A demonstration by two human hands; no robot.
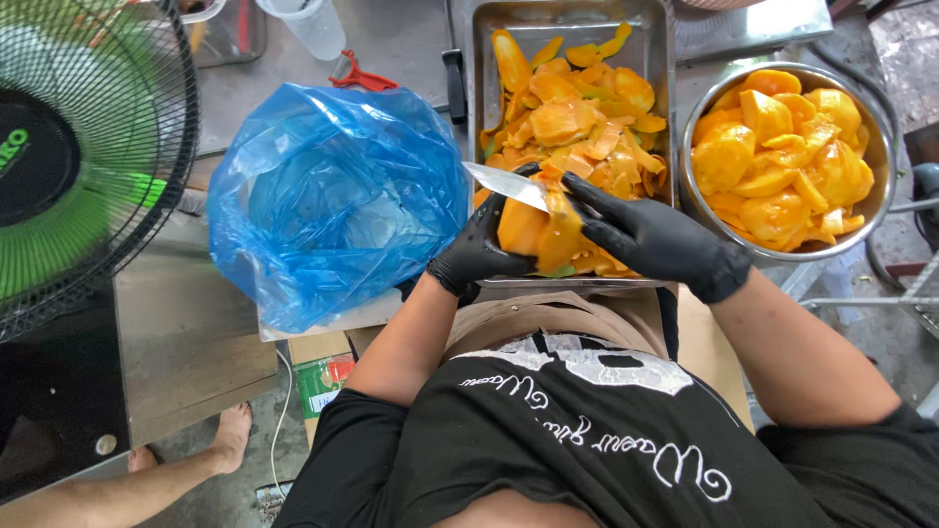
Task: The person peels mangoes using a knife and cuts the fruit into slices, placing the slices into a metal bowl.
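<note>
Peeled orange mango [533,233] sat over near edge of rectangular steel tray [660,59], gripped in black-gloved left hand [476,249]; black-gloved right hand [657,238] clamped silver-bladed knife [504,184] against it.

Single head-worn view, steeply downward and close over the steel tray [657,59] at waist height.
</note>
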